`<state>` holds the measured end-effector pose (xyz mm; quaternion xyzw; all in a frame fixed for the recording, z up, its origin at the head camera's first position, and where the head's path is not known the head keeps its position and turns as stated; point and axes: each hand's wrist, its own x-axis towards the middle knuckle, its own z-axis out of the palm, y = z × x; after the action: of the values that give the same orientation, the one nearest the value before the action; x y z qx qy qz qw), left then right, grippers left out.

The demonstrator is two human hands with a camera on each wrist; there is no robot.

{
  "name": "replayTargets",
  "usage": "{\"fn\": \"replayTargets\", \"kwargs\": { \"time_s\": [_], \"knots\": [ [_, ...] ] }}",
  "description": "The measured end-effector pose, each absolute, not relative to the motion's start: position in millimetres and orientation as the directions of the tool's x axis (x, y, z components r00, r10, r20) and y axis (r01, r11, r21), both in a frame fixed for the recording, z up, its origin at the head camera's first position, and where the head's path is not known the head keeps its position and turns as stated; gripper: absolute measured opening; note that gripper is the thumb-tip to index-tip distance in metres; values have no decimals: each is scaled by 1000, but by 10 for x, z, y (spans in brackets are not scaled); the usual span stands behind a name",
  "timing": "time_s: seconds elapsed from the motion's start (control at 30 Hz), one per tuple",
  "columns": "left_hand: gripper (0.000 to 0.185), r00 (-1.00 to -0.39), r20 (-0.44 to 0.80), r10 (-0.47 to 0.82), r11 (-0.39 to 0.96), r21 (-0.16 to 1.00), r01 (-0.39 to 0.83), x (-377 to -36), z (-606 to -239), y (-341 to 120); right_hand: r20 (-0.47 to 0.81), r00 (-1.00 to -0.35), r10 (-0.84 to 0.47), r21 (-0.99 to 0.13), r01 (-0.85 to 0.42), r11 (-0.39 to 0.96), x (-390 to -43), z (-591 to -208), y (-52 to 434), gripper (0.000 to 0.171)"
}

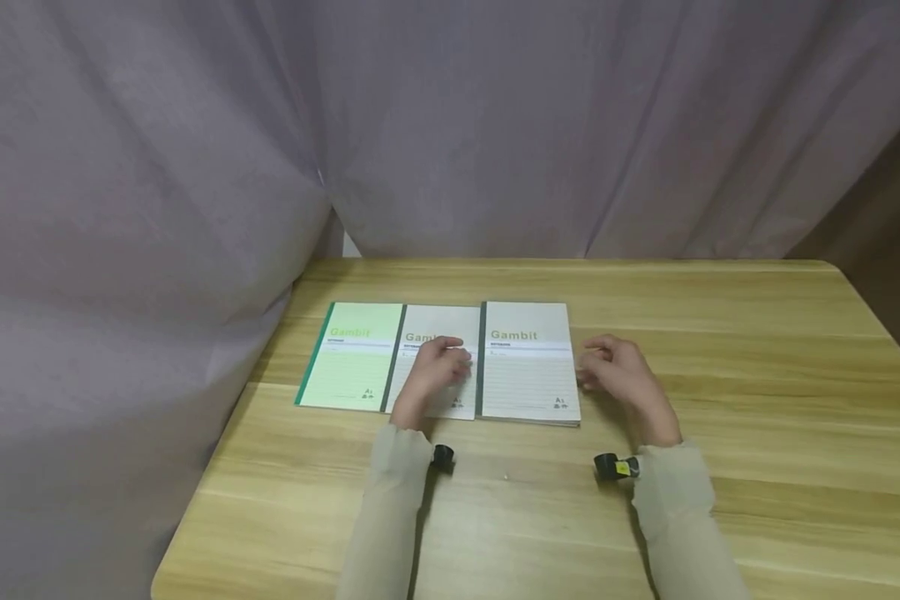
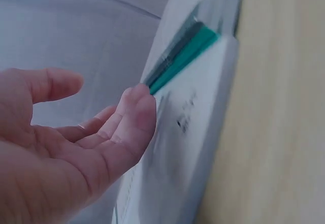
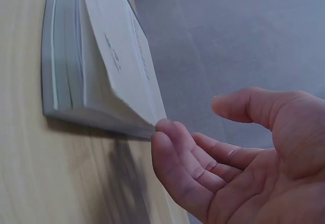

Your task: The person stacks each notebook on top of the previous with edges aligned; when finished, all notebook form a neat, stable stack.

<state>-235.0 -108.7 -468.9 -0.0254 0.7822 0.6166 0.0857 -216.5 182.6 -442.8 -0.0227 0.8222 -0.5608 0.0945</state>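
Both grips lay open: left hand (image 1: pixel 437 367) over the middle notebook (image 1: pixel 431 360), right hand (image 1: pixel 621 373) beside the right notebook (image 1: pixel 528 362), seemingly poised to gather them.

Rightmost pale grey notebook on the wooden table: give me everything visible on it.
The rightmost pale grey notebook lies flat and closed on the light wooden table, dark spine strip at its left edge, "Gambit" printed across the top, ruled lines below, a small mark at the lower right corner. It overlaps the middle notebook's right edge. The right hand has its fingertips at the notebook's right edge; contact is unclear.
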Motion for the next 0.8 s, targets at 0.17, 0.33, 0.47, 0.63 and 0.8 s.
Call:
{"fn": "replayTargets", "kwargs": {
  "time_s": [0.17, 0.33, 0.47, 0.63, 0.8],
  "knots": [
    [38, -981, -176, 78, 235, 960, -154, -2324, -4723, -1124, -129, -984, -126, -927, 75, 368, -2183, -4435, 1706, 47],
    [38, -983, -172, 63, 247, 957, -151, -2318, -4692, -1173, -117, -985, -124, -934, 67, 351, -2213, -4422, 1562, 45],
    [39, -987, -155, 43, 255, 957, -139, -2329, -4644, -1221, -115, -985, -129, -932, 62, 358, -2230, -4393, 1470, 45],
    [39, -992, -129, 7, 293, 948, -122, -2348, -4576, -1296, -78, -986, -148, -902, 6, 432, -2253, -4346, 1344, 45],
    [37, -992, -126, -12, 299, 946, -124, -2369, -4534, -1392, -69, -983, -171, -906, -10, 424, -2284, -4327, 1223, 45]
  ]
}}
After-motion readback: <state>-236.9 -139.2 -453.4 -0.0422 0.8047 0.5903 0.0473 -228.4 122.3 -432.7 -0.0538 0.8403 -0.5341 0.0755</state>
